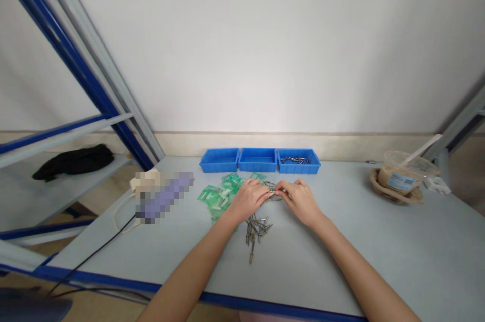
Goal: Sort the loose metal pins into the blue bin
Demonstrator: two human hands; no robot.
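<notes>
My left hand and my right hand meet over the middle of the table, fingertips pinched together. Between them shows a thin, pale metal pin, its far side hidden by the fingers. Just beyond and beneath the fingertips lie more grey metal pins. A loose pile of rivet-like pins, with thin grey shanks and thicker brass-coloured ends, spreads nearer to me. To the left of my left hand, partly covered by it, are several crumpled green-and-clear plastic bags.
Three blue bins stand along the wall: a left bin, a middle bin and a right bin holding metal pins. A plastic cup sits in a brown holder on the right. A blurred purple object and cables lie left.
</notes>
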